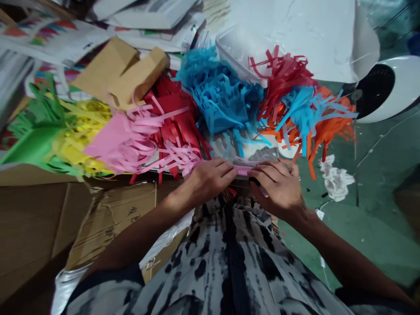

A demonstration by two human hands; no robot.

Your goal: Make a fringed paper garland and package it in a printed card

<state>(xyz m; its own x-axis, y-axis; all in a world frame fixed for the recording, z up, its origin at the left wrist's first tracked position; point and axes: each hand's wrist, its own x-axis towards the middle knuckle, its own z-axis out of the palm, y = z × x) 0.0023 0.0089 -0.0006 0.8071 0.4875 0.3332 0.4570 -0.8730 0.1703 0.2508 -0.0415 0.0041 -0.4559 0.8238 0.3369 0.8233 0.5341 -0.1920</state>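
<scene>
My left hand (210,178) and my right hand (278,188) meet just in front of my lap, fingers curled and pinching a small pink paper strip (243,170) between them. The strip shows only as a short piece between the fingertips. Just beyond my hands lie piles of fringed cut paper: pink (127,140), red (173,118), blue (219,96), and a mixed red, blue and orange bunch (305,105).
Green (33,131) and yellow (82,127) fringed paper lies at the left, with brown paper pieces (121,74) above. A clear plastic tub (236,48) stands behind the blue pile. Flattened cardboard (49,223) lies lower left. A crumpled white paper (334,177) and a white fan (383,87) sit on the green floor.
</scene>
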